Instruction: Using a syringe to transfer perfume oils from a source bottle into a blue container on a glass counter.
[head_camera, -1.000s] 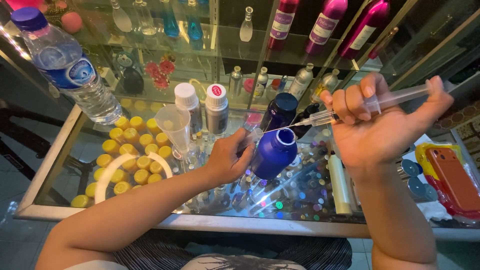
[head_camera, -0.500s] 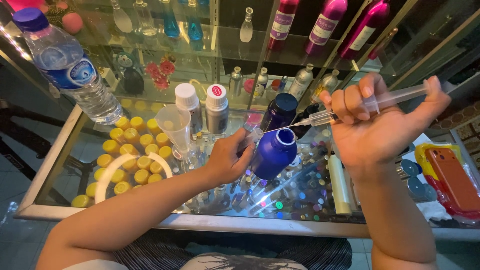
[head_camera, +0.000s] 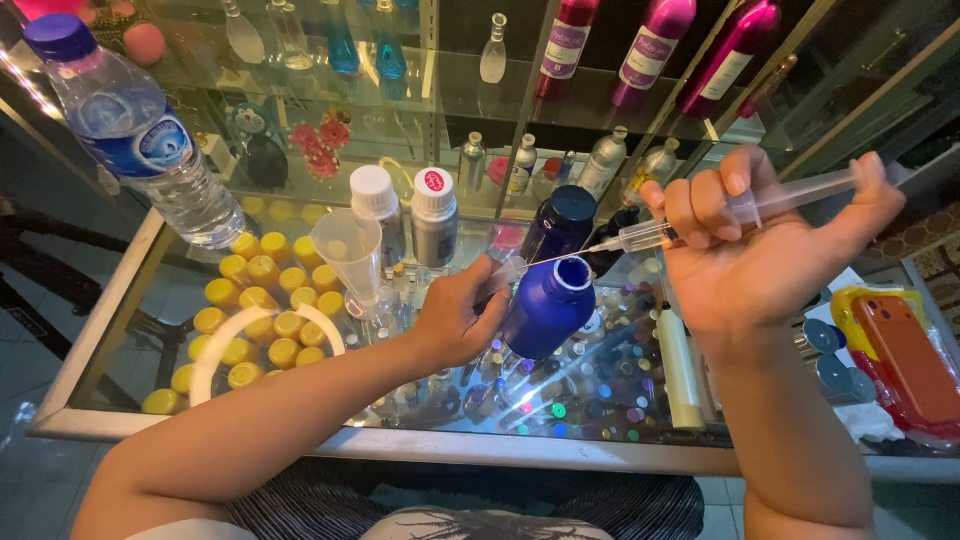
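My right hand (head_camera: 770, 250) grips a clear syringe (head_camera: 740, 212), thumb on the extended plunger, its thin needle pointing left. The needle tip reaches a small clear vial (head_camera: 507, 272) pinched in the fingers of my left hand (head_camera: 460, 315). Just right of my left hand stands an open blue bottle (head_camera: 548, 308), tilted slightly, on the glass counter (head_camera: 120, 330). A dark blue capped bottle (head_camera: 560, 225) stands behind it.
A water bottle (head_camera: 135, 135) leans at the back left. A clear funnel (head_camera: 350, 250), two white-capped bottles (head_camera: 415, 220), many yellow caps (head_camera: 262, 310) and a white ring lie left. A red phone (head_camera: 905, 360) and white tube (head_camera: 678, 370) lie right. Perfume bottles fill shelves behind.
My right hand with the syringe has shifted very slightly; the needle stays at the vial. My left hand has not visibly moved.
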